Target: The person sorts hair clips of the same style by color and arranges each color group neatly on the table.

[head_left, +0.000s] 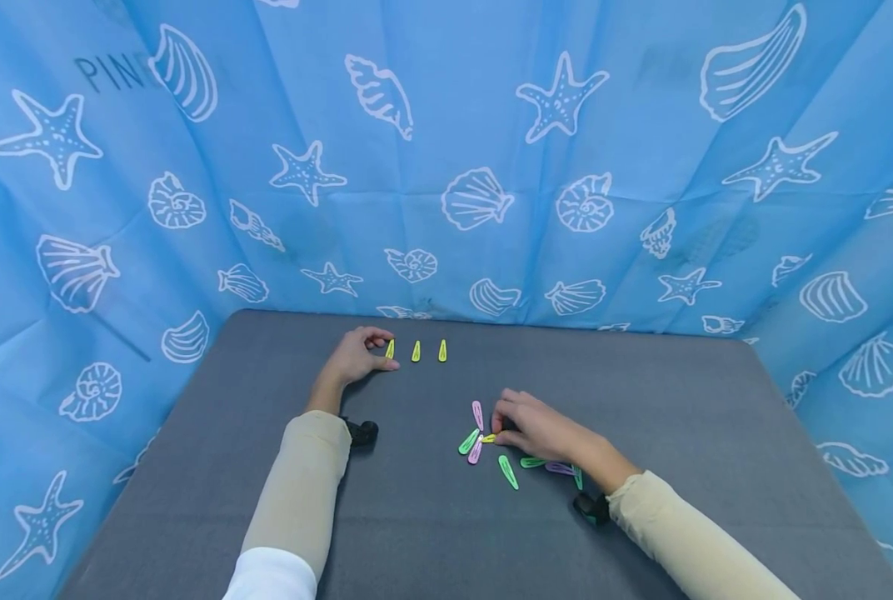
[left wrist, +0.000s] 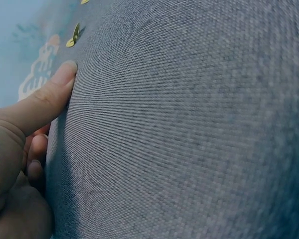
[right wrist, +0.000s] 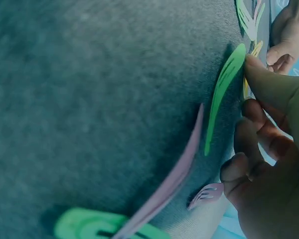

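Note:
At the back left of the table, my left hand [head_left: 354, 357] holds a yellow snap hair clip [head_left: 390, 350] by its ends, between thumb and fingers. Two more yellow clips, a middle one [head_left: 416, 351] and a right one [head_left: 442, 351], lie beside it in a row. My right hand [head_left: 534, 423] pinches another yellow hair clip [head_left: 489, 438] among a loose group. Around that lie a pink clip [head_left: 477, 415], a second pink clip [head_left: 476, 451] and a green clip [head_left: 468, 441]. In the left wrist view the left thumb [left wrist: 45, 102] hides the held clip.
Near the right wrist are a green clip [head_left: 508, 472], a purple clip [head_left: 560, 468] and others partly under the hand. The grey table [head_left: 431, 542] meets a blue shell-patterned curtain [head_left: 431, 167] at its back edge.

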Motion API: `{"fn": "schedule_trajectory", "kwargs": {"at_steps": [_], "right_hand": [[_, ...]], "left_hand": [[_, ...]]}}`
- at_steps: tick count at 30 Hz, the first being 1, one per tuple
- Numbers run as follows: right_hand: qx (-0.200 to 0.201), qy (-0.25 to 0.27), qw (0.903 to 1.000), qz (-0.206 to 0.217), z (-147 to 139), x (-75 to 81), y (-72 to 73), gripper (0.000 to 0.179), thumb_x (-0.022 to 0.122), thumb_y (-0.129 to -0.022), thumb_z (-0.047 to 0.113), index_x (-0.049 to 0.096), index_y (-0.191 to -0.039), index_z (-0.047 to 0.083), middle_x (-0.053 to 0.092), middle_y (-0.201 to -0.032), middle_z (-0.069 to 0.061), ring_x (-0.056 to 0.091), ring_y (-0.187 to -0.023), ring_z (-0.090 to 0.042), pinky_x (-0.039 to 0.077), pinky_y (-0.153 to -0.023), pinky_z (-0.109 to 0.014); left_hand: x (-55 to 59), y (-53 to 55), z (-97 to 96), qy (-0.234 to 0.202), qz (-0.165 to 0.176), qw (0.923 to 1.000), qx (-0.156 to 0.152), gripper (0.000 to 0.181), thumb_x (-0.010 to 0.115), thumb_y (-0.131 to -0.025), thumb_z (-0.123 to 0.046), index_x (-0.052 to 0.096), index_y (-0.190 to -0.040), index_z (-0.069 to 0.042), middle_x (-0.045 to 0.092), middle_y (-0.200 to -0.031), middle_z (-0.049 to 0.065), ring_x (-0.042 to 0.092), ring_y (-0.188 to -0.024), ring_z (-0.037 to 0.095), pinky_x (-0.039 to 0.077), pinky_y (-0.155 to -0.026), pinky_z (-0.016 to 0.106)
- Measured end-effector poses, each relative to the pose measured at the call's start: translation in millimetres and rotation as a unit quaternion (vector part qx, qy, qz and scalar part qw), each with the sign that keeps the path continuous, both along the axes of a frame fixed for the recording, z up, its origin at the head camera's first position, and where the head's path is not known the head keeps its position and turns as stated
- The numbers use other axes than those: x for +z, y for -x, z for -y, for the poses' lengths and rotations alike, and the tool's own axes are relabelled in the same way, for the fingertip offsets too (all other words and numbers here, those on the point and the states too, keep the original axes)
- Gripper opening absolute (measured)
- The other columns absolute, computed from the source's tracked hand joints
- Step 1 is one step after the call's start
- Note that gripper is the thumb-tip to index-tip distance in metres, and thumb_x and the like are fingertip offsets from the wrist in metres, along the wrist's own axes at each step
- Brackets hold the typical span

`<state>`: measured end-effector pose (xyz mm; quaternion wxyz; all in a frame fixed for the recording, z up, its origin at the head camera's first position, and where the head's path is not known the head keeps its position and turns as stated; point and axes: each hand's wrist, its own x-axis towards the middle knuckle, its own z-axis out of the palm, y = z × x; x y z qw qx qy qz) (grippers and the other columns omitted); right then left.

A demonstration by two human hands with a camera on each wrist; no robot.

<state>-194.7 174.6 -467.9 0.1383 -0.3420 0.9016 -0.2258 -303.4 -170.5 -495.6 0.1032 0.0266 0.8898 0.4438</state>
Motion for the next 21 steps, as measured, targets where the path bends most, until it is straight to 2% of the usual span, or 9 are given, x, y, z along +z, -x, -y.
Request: {"fn": "schedule_trajectory", "kwargs": {"at_steps": [8, 12, 14, 17, 21], "right_hand": [[-0.001, 0.005, 0.9994, 0.034, -3.2, 4.6, -2.3, 0.010, 0.069, -0.098, 0.017, 0.062, -0.091, 0.015, 0.055, -0.086, 0.007, 0.047, -0.077, -0.005, 0.041, -0.069, -0.022], [0.013, 0.029, 0.9981, 0.053, -5.8, 6.1, -3.4, 0.002, 0.067, -0.099, 0.013, 0.066, -0.099, 0.011, 0.060, -0.086, 0.004, 0.049, -0.075, -0.003, 0.044, -0.067, -0.021], [0.024, 0.045, 0.9974, 0.051, -7.3, 4.4, -3.8, 0.009, 0.064, -0.100, 0.011, 0.069, -0.108, 0.010, 0.064, -0.094, 0.002, 0.052, -0.080, -0.002, 0.047, -0.071, -0.022], [0.033, 0.067, 0.9969, 0.022, -8.9, 2.8, -3.8, 0.020, 0.061, -0.101, 0.008, 0.071, -0.119, 0.011, 0.066, -0.102, 0.001, 0.055, -0.086, -0.003, 0.049, -0.077, -0.024], [0.019, 0.089, 0.9957, -0.021, -8.9, 4.9, -1.9, 0.020, 0.061, -0.101, 0.007, 0.071, -0.117, 0.012, 0.065, -0.102, 0.002, 0.056, -0.088, -0.005, 0.051, -0.079, -0.026]], "left_hand": [[-0.9, 0.7, -0.2, -0.001, 0.002, 1.0000, -0.001, 0.055, 0.087, -0.082, -0.021, 0.065, -0.131, -0.012, 0.055, -0.123, 0.009, 0.048, -0.112, 0.027, 0.040, -0.100, 0.044], [-2.4, 1.7, 1.4, 0.000, 0.002, 1.0000, -0.006, 0.055, 0.087, -0.083, -0.022, 0.064, -0.132, -0.012, 0.055, -0.123, 0.010, 0.048, -0.112, 0.027, 0.041, -0.099, 0.045], [-2.9, 1.5, 2.5, 0.001, 0.002, 1.0000, -0.005, 0.055, 0.087, -0.083, -0.023, 0.064, -0.131, -0.012, 0.054, -0.123, 0.009, 0.047, -0.112, 0.027, 0.041, -0.098, 0.045], [-3.6, 1.5, 3.2, 0.003, 0.000, 1.0000, -0.005, 0.054, 0.086, -0.083, -0.023, 0.064, -0.132, -0.013, 0.055, -0.124, 0.009, 0.048, -0.112, 0.027, 0.041, -0.099, 0.045], [-3.5, 1.9, 1.0, 0.000, -0.001, 1.0000, -0.004, 0.055, 0.087, -0.083, -0.023, 0.064, -0.132, -0.013, 0.055, -0.125, 0.009, 0.048, -0.113, 0.028, 0.041, -0.101, 0.046]]}}
